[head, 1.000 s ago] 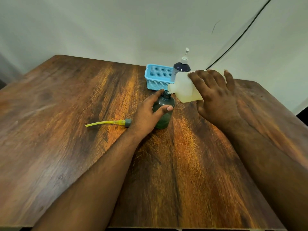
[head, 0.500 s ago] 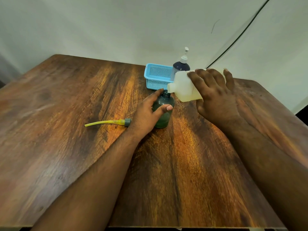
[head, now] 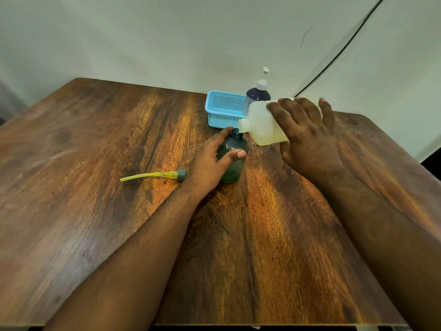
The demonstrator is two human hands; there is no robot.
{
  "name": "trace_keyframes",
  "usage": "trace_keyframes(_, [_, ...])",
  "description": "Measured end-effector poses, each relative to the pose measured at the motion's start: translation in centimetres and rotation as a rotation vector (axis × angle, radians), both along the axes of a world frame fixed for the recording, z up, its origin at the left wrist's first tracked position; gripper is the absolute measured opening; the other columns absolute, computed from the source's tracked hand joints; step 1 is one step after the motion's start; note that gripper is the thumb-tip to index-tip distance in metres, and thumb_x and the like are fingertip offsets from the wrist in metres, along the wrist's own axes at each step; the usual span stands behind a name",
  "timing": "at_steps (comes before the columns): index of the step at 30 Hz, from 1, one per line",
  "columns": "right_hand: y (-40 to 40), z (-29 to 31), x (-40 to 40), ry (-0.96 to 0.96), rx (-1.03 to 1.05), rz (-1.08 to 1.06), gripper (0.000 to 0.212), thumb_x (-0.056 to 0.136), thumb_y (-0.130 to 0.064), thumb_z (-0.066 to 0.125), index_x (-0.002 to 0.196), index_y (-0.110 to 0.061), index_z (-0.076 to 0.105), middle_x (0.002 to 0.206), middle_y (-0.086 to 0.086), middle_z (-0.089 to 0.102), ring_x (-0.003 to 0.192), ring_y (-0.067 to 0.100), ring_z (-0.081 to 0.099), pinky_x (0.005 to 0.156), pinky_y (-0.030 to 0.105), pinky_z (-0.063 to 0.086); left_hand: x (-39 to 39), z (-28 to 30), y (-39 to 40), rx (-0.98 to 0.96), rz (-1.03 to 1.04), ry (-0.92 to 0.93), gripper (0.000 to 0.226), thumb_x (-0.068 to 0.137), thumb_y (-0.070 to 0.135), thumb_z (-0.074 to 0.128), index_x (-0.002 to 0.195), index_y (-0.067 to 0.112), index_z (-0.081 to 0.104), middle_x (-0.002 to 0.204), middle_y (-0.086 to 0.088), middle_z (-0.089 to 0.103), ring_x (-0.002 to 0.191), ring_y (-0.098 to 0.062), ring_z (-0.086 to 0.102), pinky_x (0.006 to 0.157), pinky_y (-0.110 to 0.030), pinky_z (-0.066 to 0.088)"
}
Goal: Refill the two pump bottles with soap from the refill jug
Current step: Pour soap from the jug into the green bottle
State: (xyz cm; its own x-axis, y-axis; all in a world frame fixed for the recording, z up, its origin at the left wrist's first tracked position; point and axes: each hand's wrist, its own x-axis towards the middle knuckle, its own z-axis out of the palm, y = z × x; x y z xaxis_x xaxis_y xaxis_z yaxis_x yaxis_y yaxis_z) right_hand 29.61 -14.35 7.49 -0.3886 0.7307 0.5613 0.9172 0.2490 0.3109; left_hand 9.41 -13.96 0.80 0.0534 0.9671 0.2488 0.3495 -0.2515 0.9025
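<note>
Head view: my right grip [head: 307, 134] is wrapped around the jug [head: 263, 126], tipped nearly flat with its spout at the mouth of the green bottle [head: 232, 158]. My left grip [head: 210, 161] clasps that bottle just below the spout, keeping it upright on the counter [head: 95, 187]. To pour well I'd keep the spout right over the neck, tilt slowly and hold the bottle firm; whether soap is flowing I can't tell.

Count: two pump bottles, the green one and a dark one [head: 257, 96] beyond the jug; one jug; one blue basket [head: 224, 111]; one loose pump tube [head: 155, 175] left of my left grip.
</note>
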Motion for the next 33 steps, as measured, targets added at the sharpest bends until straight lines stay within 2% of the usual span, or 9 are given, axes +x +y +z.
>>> trace_keyframes(22, [-0.3,-0.2,-0.2,-0.003,0.003,-0.032,0.079,0.077,-0.016,0.073,0.146,-0.02,0.035,0.148,0.012,0.044,0.137,0.037,0.037,0.114,0.061,0.016,-0.1,0.2,-0.3,0.012,-0.007,0.013,0.069,0.091,0.037,0.066,0.152,0.026,0.035,0.154,-0.004,0.042,0.139,-0.021,0.041,0.109,-0.04,0.045])
trace_keyframes(25, [-0.3,-0.6,-0.3,0.02,0.001,-0.047,0.079,0.077,-0.017,0.073,0.146,-0.02,0.035,0.148,0.012,0.044,0.137,0.038,0.038,0.114,0.063,0.018,-0.1,0.2,-0.3,0.02,-0.003,0.014,0.07,0.091,0.038,0.066,0.152,0.026,0.035,0.154,-0.004,0.042,0.137,-0.018,0.042,0.105,-0.034,0.044])
trace_keyframes(28, [-0.2,-1.3,-0.4,0.072,0.004,-0.06,0.08,0.076,-0.017,0.072,0.146,-0.022,0.034,0.147,0.01,0.045,0.135,0.037,0.039,0.113,0.062,0.02,-0.2,0.1,-0.2,0.028,-0.004,0.008,0.069,0.091,0.038,0.066,0.152,0.026,0.035,0.154,-0.003,0.042,0.131,-0.009,0.039,0.102,-0.029,0.042])
trace_keyframes(33, [-0.4,-2.5,-0.6,0.161,0.016,-0.071,0.081,0.074,-0.018,0.073,0.145,-0.023,0.034,0.144,0.009,0.048,0.132,0.035,0.043,0.112,0.061,0.025,-0.1,0.1,-0.2,0.03,-0.003,0.004,0.069,0.091,0.037,0.066,0.152,0.026,0.035,0.153,-0.002,0.042,0.131,-0.009,0.039,0.103,-0.028,0.041])
